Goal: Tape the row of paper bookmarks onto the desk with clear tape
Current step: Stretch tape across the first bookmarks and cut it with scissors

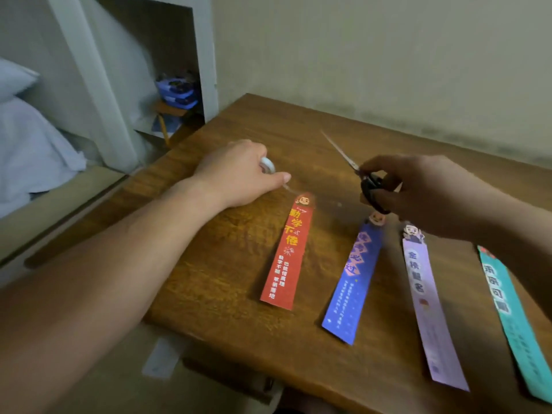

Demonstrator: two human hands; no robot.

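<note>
Left forearm (119, 264) reaches in over the desk (233, 297); tape meets the red bookmark (288, 252).

At that bookmark's far end the left hand (239, 171) curls around a white tape roll (267, 165), and a strip of clear tape (288, 188) runs from the roll to the bookmark's cartoon-head tip. The bookmark lies flat and bears large yellow Chinese characters, 学 and 不 among them, with smaller white lines below. To its right lie the blue bookmark (351, 282), the lilac bookmark (430, 306), which appears to read 金榜題名, and the teal bookmark (513, 318), whose white characters are too blurred to read. Right of the red bookmark's far end, the right hand (418, 189) grips black-handled scissors (355, 170), blades together and pointing away.
</note>
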